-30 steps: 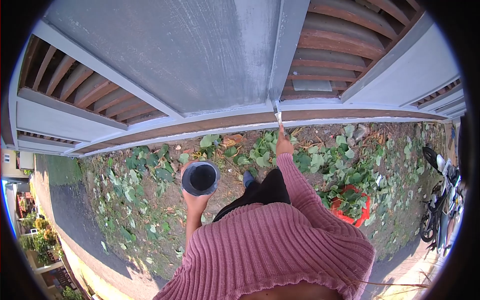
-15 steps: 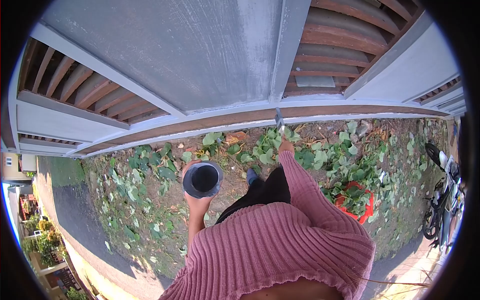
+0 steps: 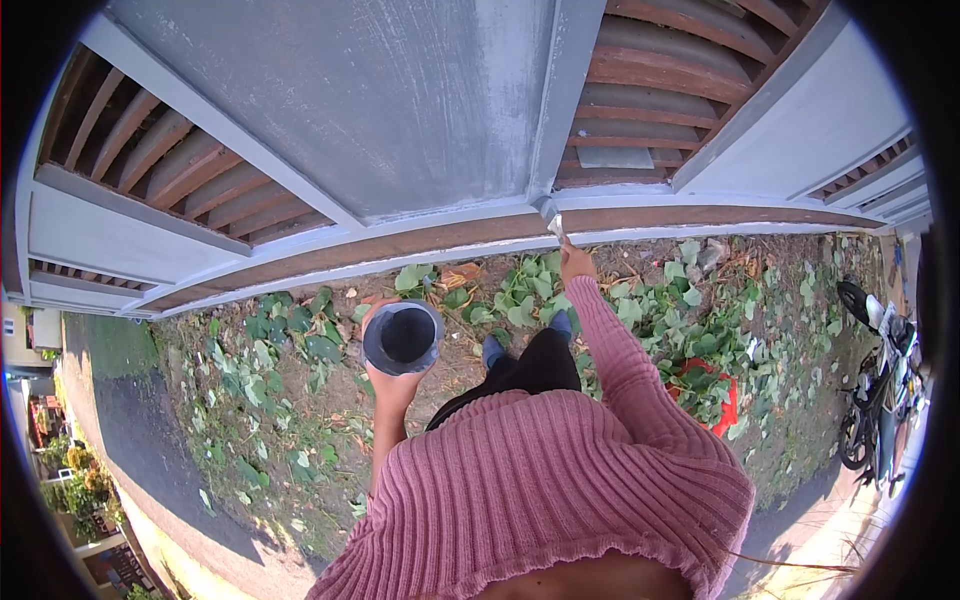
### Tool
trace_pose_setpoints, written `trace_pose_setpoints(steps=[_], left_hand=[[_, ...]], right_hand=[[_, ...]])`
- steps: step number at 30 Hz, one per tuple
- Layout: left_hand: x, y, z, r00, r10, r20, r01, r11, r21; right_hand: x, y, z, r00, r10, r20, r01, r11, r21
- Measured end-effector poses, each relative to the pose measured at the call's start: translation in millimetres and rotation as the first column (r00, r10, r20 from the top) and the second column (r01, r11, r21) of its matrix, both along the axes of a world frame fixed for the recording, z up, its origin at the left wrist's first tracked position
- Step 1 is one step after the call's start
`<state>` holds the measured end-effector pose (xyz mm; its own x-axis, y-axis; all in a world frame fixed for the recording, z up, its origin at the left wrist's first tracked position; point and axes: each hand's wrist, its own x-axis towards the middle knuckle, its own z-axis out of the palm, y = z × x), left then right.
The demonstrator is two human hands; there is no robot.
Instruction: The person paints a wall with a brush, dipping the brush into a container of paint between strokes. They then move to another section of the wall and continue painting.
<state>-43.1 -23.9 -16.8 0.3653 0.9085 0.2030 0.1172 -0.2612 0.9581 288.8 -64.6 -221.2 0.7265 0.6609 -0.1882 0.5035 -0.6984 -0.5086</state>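
Observation:
My right hand (image 3: pixel 574 263) is stretched out in a pink ribbed sleeve and grips a small paintbrush (image 3: pixel 553 222). The brush tip touches the lower rail of a grey-painted gate (image 3: pixel 400 110), where the vertical post meets the brown unpainted strip. My left hand (image 3: pixel 392 385) holds a grey paint can (image 3: pixel 401 338) from below, open top facing up, above the ground to the left of my legs.
The gate has brown slats (image 3: pixel 190 170) on both sides of a grey panel. Dirt ground with green leaves (image 3: pixel 520 295) lies below it. A red bag (image 3: pixel 722 400) sits at my right. A motorbike (image 3: pixel 870 390) stands at the far right. A paved road (image 3: pixel 150 450) runs at the left.
My right hand pulled the brush back a little from the rail, then raised it again onto the foot of the post. The can stayed nearly still.

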Motion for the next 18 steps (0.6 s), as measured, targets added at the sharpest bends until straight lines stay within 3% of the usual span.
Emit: trace_pose_setpoints(steps=[3,5,9,11,12,15,16,18], left_hand=[[0.4,-1.6,-1.3,1.000,0.009,-0.018,-0.008,0.999,0.050],[-0.7,-3.7,-4.5,0.999,0.011,0.052,-0.012,0.999,0.031],[-0.8,-5.9,-3.1,0.998,-0.016,0.064,0.012,0.998,0.067],[-1.7,-6.1,-7.0,0.997,-0.032,0.068,0.029,0.998,0.050],[-1.8,-6.5,-7.9,0.997,-0.029,0.074,0.025,0.998,0.051],[2.2,-6.5,-9.1,0.997,-0.030,0.076,0.022,0.995,0.098],[3.4,-7.0,-9.1,0.998,-0.032,0.049,0.027,0.994,0.101],[6.7,-9.3,-7.4,0.999,-0.035,0.021,0.032,0.994,0.107]], right_hand=[[7.7,-4.6,2.9,0.998,0.029,0.053,-0.031,0.999,0.039],[10.6,-8.5,1.1,0.995,0.027,0.093,-0.045,0.979,0.197],[8.6,-12.7,25.6,0.997,0.010,0.080,-0.031,0.963,0.268],[1.2,-21.9,36.2,0.993,-0.033,0.112,-0.020,0.898,0.440],[-5.1,-29.5,46.6,0.993,-0.030,0.117,-0.025,0.897,0.441],[-27.1,-42.6,98.3,0.993,-0.051,-0.107,0.111,0.726,0.679],[-27.3,-39.0,110.6,0.993,-0.050,-0.104,0.108,0.724,0.681],[-23.8,-25.9,139.0,0.997,-0.034,-0.069,0.076,0.578,0.813]])
